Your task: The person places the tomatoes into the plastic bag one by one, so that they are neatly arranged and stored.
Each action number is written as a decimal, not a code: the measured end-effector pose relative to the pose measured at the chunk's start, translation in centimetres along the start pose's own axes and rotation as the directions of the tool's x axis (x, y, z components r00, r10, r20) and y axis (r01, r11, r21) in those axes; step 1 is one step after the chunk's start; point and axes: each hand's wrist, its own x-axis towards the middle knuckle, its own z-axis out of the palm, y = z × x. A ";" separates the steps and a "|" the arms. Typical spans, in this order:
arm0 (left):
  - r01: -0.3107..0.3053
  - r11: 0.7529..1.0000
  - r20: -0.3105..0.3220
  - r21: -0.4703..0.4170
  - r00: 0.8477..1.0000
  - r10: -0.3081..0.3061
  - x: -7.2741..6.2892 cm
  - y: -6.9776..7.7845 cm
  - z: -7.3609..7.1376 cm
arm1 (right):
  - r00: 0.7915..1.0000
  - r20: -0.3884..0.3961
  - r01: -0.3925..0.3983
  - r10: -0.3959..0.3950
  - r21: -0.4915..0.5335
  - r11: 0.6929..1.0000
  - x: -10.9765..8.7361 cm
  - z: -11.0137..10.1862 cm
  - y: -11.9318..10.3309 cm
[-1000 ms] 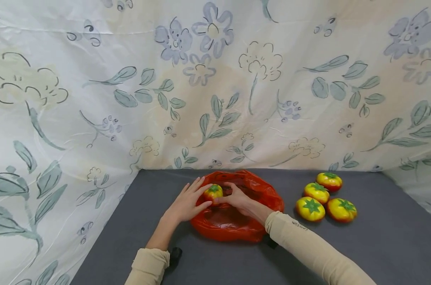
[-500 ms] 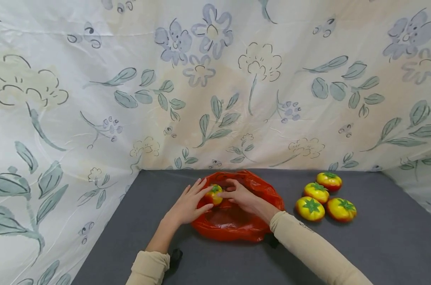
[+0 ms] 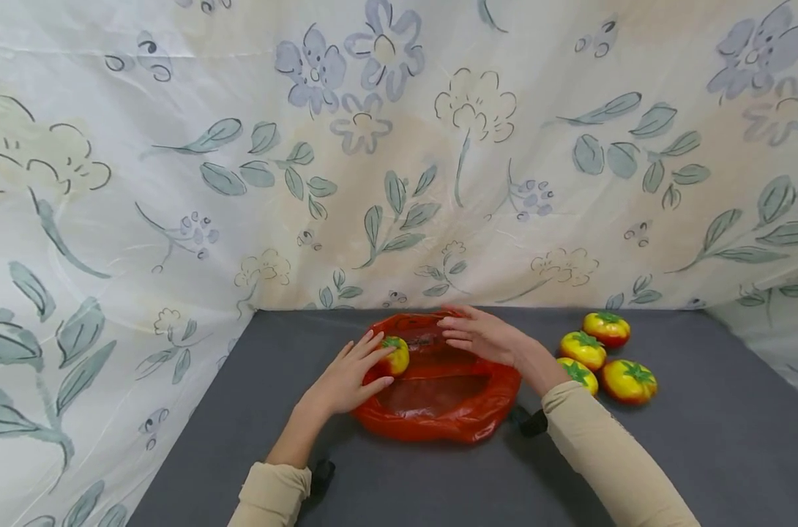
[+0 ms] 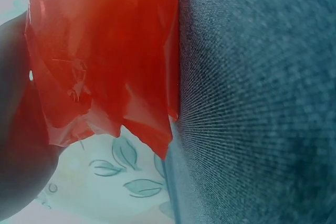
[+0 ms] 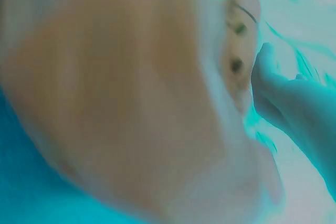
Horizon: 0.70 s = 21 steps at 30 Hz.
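In the head view, a crumpled red plastic bag (image 3: 432,428) lies with its mouth wide open. A glossy yellow-and-red fruit (image 3: 397,359), like a tomato or persimmon, sits at the left inside of that mouth. My left hand (image 3: 349,377) rests at the bag's left rim, fingers spread and fairly straight, the forefinger partly covering the fruit. Over the bag's right side is my right hand (image 3: 487,337), fingers extended and holding nothing. The left wrist view shows red plastic (image 4: 105,51) beside the hand; fingertip contact is hidden there. Blur fills most of the right wrist view.
Several similar fruits (image 3: 629,382) cluster to the right of the bag, one partly behind my right forearm. Dark grey cloth (image 3: 254,388) covers the table. A flower-patterned curtain (image 3: 399,183) rises behind it and along both sides.
My right hand has left the fruit and moved to the right over the bag, its fingers straightening. My left hand and the fruit stay nearly in place. The head view has shifted slightly.
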 end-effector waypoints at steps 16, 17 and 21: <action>-0.007 0.999 -0.003 -0.046 1.000 0.007 0.1 -0.3 0.0 | 0.974 -0.124 0.213 -0.189 0.223 0.951 -4.7 -7.7 -4.2; -0.006 0.999 -0.005 -0.042 1.000 0.006 0.1 -0.3 0.0 | 0.973 -0.128 0.221 -0.194 0.251 0.942 -5.0 -8.2 -4.3; -0.013 1.000 -0.023 -0.027 1.000 0.012 0.1 -0.3 0.0 | 0.966 -0.136 0.254 -0.219 0.344 0.904 -6.1 -10.1 -4.4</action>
